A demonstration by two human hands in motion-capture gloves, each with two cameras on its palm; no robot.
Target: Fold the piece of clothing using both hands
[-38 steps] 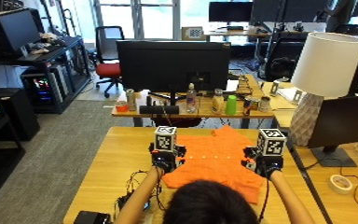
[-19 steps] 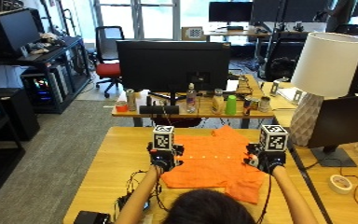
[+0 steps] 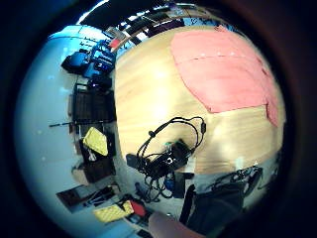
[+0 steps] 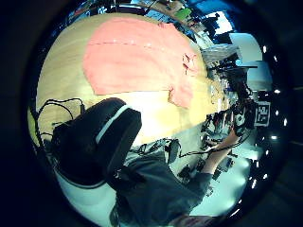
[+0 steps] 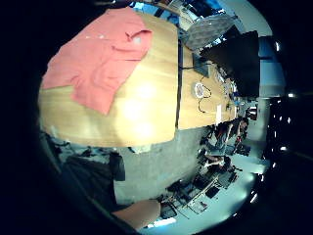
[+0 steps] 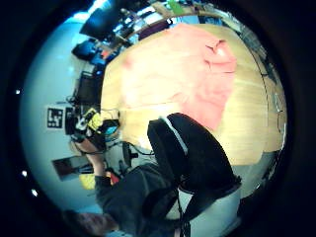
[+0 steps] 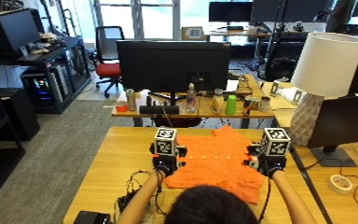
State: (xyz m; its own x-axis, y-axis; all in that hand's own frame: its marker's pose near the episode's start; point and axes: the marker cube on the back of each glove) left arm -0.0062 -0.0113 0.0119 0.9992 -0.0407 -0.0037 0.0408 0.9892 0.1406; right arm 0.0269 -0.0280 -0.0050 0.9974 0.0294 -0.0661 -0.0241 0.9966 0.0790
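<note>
An orange shirt (image 7: 215, 158) lies spread flat on the wooden table (image 7: 107, 163), low in the centre of the frame, just above the person's head. The left hand (image 7: 164, 164) sits at the garment's left edge, the right hand (image 7: 269, 166) at its right edge. The palm views show the shirt well off from both palms; whether either hand's fingers are curled or straight, I can't tell. A black monitor (image 7: 173, 59) stands on the desk beyond.

light: bright, even daylight from rear windows (image 7: 160, 18) | glare: pale hotspots on wooden table (image 5: 142, 110) | shadows: soft, faint | palm views: heavy fisheye bending, dark surround, soft focus
</note>
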